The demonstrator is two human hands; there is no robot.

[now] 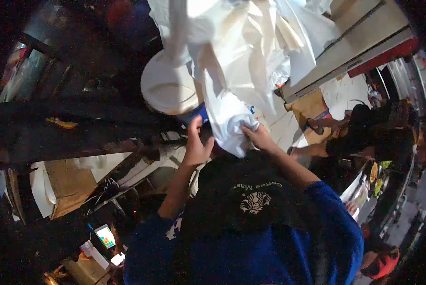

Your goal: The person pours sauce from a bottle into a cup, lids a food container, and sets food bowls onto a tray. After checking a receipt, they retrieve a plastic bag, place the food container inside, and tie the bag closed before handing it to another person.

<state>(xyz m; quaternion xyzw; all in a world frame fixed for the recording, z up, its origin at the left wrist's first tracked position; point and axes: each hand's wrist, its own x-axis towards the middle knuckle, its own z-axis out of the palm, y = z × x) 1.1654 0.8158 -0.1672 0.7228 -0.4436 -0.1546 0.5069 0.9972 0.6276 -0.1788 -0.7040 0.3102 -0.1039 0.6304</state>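
My right hand (260, 137) is closed with its fingers pinching the lower end of a white plastic bag (229, 121). That bag hangs down from a bunch of thin white plastic bags (241, 42) at the top of the view. Just left of it is my left hand (197, 147), fingers and thumb apart, with nothing in it. Behind my left fingertips stands a round white bucket (170, 88) with a pale lid and a blue side, partly covered by the bags.
White panels (350, 42) run along the upper right. A flattened cardboard piece (310, 111) lies on the floor with a person's foot (320, 124) by it. At left sits another cardboard box (68, 185); a lit phone (105, 236) shows at lower left.
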